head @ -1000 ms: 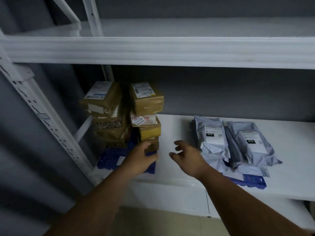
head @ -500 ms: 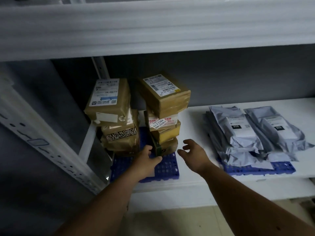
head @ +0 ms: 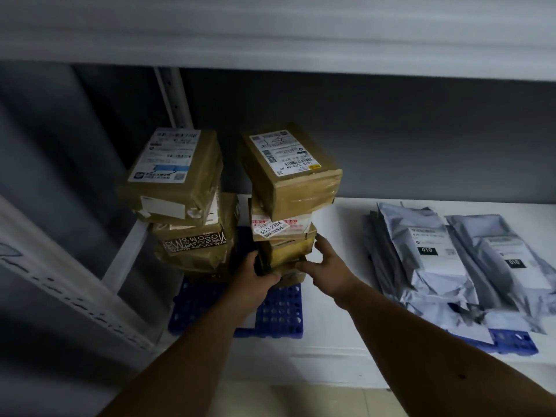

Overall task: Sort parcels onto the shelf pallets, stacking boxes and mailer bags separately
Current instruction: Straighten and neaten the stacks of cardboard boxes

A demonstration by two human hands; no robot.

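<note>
Two stacks of taped brown boxes stand on a blue pallet (head: 279, 311) at the left of the white shelf. In the right stack (head: 288, 176), a gold-taped box (head: 290, 251) sits low, under a box with a red and white label. My left hand (head: 255, 281) grips that gold-taped box at its left front corner. My right hand (head: 328, 269) holds its right side, thumb along the lower front edge. Grey mailer bags (head: 430, 260) lie in two overlapping piles on a second blue pallet (head: 514, 341) to the right.
The left box stack (head: 192, 236) leans close against the right one. A white upper shelf beam (head: 270, 34) runs overhead. A perforated white upright (head: 60, 281) slants down at the left. Bare white shelf (head: 340, 230) separates the two pallets.
Both hands moved forward from open air onto the low gold-taped box in the right stack. The view moved closer to the shelf.
</note>
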